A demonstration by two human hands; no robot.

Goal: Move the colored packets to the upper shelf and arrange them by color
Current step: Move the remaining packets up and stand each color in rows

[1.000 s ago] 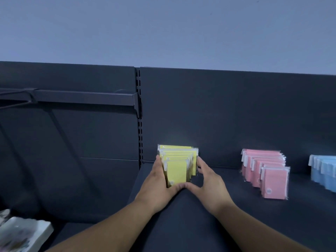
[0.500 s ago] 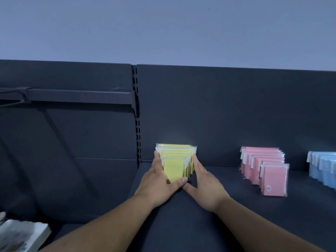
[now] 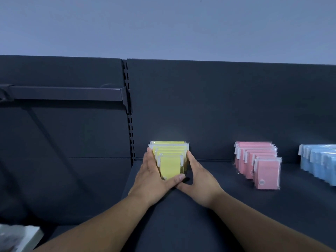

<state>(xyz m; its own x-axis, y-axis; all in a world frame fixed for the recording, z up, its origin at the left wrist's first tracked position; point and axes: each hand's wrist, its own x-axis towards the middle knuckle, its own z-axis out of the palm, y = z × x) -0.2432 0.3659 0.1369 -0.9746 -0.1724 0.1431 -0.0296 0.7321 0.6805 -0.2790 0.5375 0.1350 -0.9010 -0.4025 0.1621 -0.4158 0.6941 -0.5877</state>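
yellow packets [image 3: 170,165] are squared up in a row on the upper shelf [image 3: 200,224], close to its left end and against the dark back panel [image 3: 218,106]. the row is flanked by both hands: the left hand [image 3: 151,176] is laid flat along its left side, with the thumb set across the foot of the front packet. the right hand [image 3: 199,177] is pressed against its right side with fingers straight, its thumb meeting the left one on the shelf. nothing is gripped or lifted; both hands are spread wide and flat-fingered. to the right, well apart, pink packets [image 3: 258,164] are stood upright in an overlapping row, and beyond them a row of blue packets [image 3: 320,162] is cut off by the frame edge. three colours are thus seen sorted into separate rows on the shelf, so the task is judged to be far along, with the yellow row at its tidying stage. whether more packets are left below cannot be told: only the blurred corner of a white object [image 3: 18,237] is shown at lower left, and no other stock is made out
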